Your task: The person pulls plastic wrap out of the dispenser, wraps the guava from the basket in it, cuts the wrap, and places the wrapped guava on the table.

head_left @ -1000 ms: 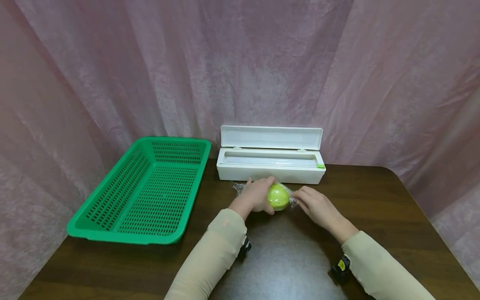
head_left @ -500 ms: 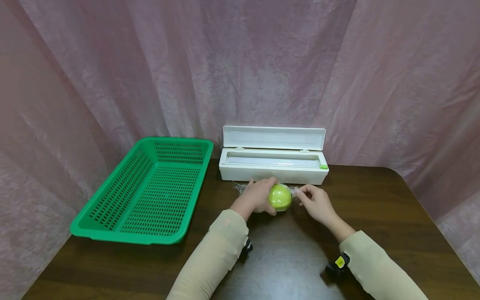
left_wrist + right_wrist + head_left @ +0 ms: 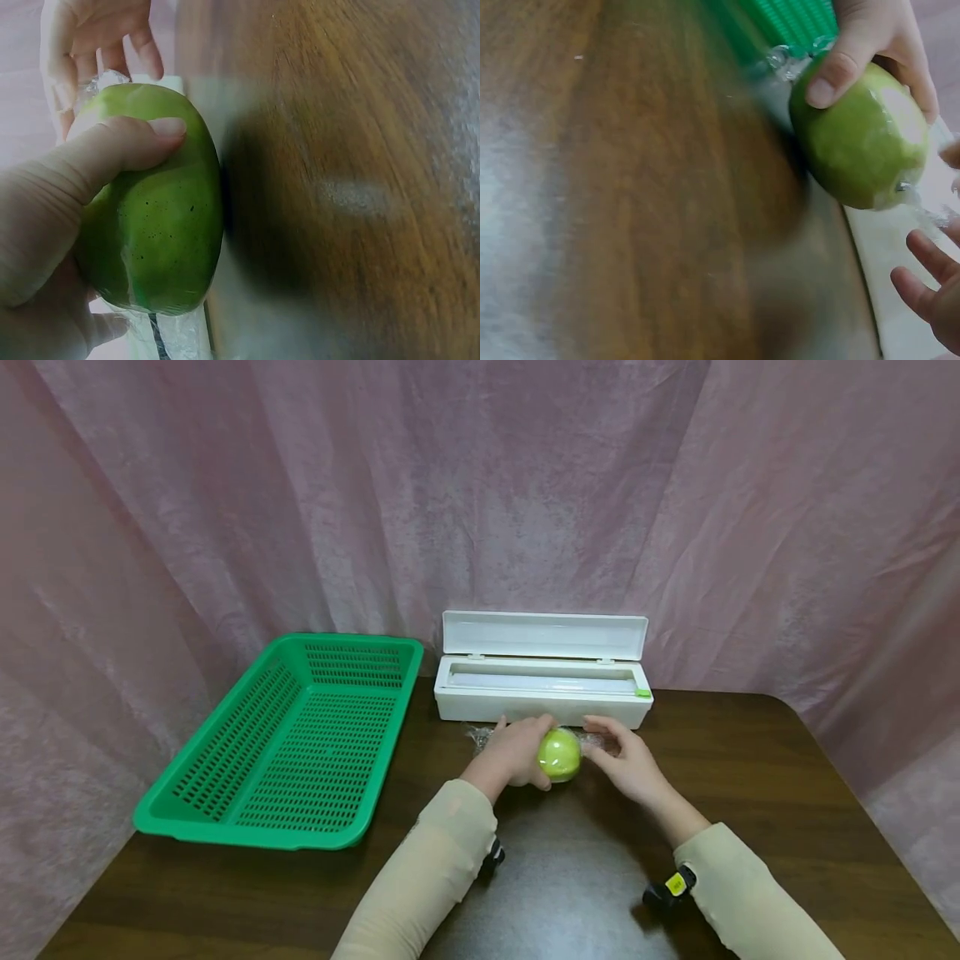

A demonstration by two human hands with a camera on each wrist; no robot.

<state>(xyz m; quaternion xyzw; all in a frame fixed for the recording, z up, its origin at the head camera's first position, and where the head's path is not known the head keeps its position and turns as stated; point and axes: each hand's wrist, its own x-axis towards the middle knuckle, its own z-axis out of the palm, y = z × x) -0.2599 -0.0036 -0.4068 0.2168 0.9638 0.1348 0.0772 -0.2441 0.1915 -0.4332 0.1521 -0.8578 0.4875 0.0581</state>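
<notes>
A green apple (image 3: 560,755) in clear plastic wrap sits on the table just in front of the white wrap box. My left hand (image 3: 516,752) grips it from the left, the thumb across its near side in the left wrist view. A crumpled end of plastic wrap (image 3: 478,737) sticks out beyond the left hand. On the apple's right side, my right hand (image 3: 630,767) has thumb and fingers spread apart around the other loose end of the wrap (image 3: 932,214). Its fingers look relaxed, and the right wrist view cuts off part of the hand.
Behind the apple stands a white wrap dispenser box (image 3: 543,706), its lid raised and a roll inside. To the left is a green perforated basket (image 3: 247,835). The brown wooden table (image 3: 757,793) meets a pink curtain (image 3: 525,485) at the back.
The right hand twisted and pinched the wrap's right end earlier; now its thumb and fingers have parted around it. The left hand keeps holding the apple in nearly the same spot.
</notes>
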